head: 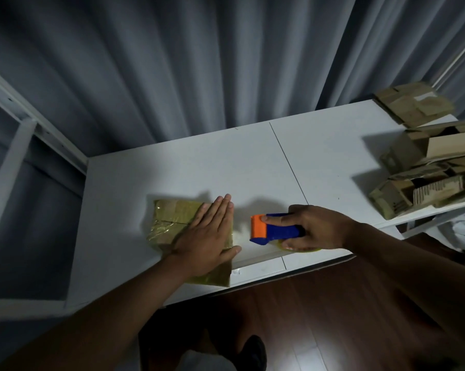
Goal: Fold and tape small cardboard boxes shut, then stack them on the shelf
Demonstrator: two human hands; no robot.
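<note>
I observe the taped cardboard box (pixel 172 223) near the desk's (pixel 199 162) front edge, left hand (pixel 207 231) pressed flat on it. My right hand (pixel 314 228) grips the blue-orange tape dispenser (pixel 274 228) just beside. Unfolded boxes (pixel 424 167) crowd the right edge.

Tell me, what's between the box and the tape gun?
Only bare white table, with a bright glare patch on it, lies between the box and the tape gun. The head view shows it.
</note>
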